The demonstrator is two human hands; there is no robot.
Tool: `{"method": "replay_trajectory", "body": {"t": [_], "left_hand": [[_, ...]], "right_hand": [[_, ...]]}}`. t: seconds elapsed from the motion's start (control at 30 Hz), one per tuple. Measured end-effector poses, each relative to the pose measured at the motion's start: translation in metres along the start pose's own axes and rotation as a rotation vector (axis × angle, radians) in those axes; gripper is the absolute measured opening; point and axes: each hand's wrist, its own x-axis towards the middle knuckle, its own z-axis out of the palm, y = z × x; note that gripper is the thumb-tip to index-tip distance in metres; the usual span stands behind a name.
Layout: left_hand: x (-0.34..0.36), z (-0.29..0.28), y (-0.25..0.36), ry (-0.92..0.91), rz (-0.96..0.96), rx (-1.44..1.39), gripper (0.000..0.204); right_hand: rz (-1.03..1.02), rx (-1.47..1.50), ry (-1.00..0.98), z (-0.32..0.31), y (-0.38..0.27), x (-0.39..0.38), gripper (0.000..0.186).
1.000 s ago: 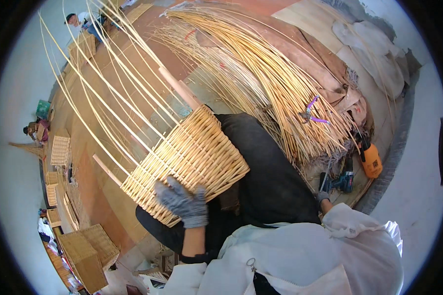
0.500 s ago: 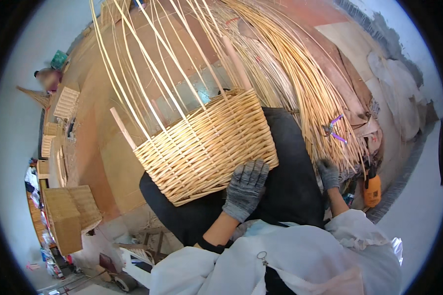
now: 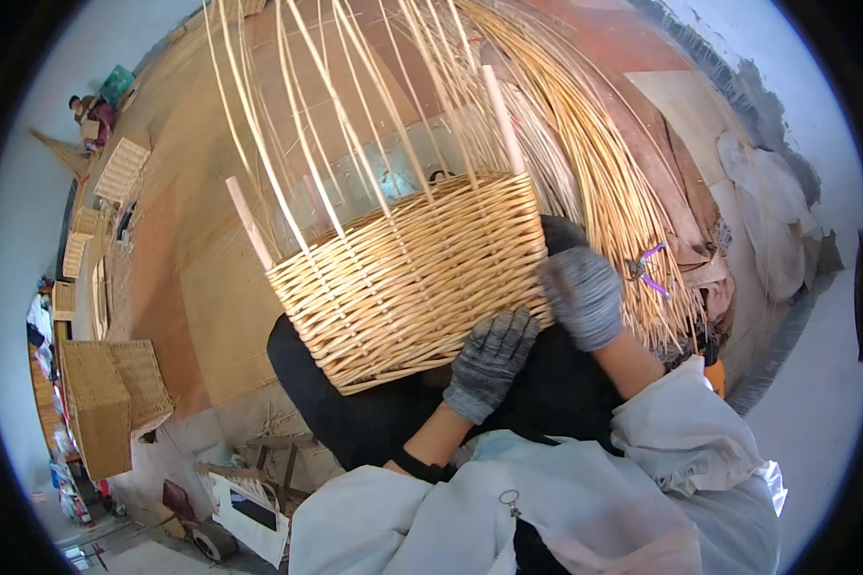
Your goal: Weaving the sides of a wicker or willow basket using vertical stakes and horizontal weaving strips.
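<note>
A partly woven wicker basket [image 3: 408,273] rests across my dark-trousered lap, its long loose rods fanning upward between pale wooden corner posts [image 3: 499,115]. My left hand [image 3: 489,359], in a grey knit glove, lies on the lower woven edge near the right corner, fingers extended and slightly bent over the weave. My right hand [image 3: 585,297], also gloved, is at the basket's right end; its fingers are blurred and partly hidden against the weave. Just right of it, purple-handled cutters [image 3: 647,268] lie on a big bundle of yellow rods [image 3: 614,172].
Finished wicker boxes [image 3: 115,402] and smaller baskets [image 3: 115,172] line the left wall. A person [image 3: 101,120] sits among items at the far upper left. Cardboard sheets [image 3: 662,101] lie at upper right. An orange tool [image 3: 714,376] peeks out below the rod bundle.
My right hand has risen from low at the right to the basket's right end. My left hand shifted rightward along the lower weave. The basket now sits farther right and more level in view.
</note>
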Motion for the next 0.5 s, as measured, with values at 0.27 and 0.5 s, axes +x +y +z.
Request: {"method": "replay_trajectory", "body": {"t": [0.27, 0.5], "left_hand": [[0.015, -0.001, 0.010, -0.063, 0.027, -0.056, 0.046], [0.011, -0.064, 0.015, -0.483, -0.086, -0.871, 0.025]], "right_hand": [[0.895, -0.253, -0.062, -0.016, 0.190, -0.177, 0.016], [1.277, -0.354, -0.384, -0.009, 0.220, -0.294, 0.031]]}}
